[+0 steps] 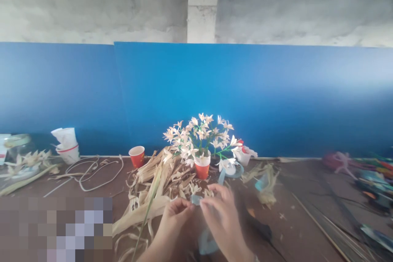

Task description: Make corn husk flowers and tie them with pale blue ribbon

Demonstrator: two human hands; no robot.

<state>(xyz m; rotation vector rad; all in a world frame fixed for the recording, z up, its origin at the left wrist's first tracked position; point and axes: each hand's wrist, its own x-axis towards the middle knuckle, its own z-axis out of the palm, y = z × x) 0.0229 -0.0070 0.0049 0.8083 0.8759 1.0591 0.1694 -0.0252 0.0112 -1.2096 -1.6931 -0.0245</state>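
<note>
My left hand (175, 217) is closed in a pinch, its fingertips at one end of a small pale, translucent strip (196, 199). At the strip's other end are the thumb and forefinger of my right hand (223, 213), also pinched; its other fingers are raised and slightly blurred. Just beyond the fingertips shows a small cream flower (194, 188); whether it is held or lies behind them I cannot tell. A red paper cup (202, 170) stands past my hands, holding a bunch of cream flowers (201, 133) on green stems.
Dried husks (150, 172) lie heaped on the brown table (294, 229) left of the cup. Another red cup (136, 156) stands behind them. A white cord (87, 188) coils farther left. Dark tools and cables (374, 188) clutter the right. A blue panel (196, 82) borders the back.
</note>
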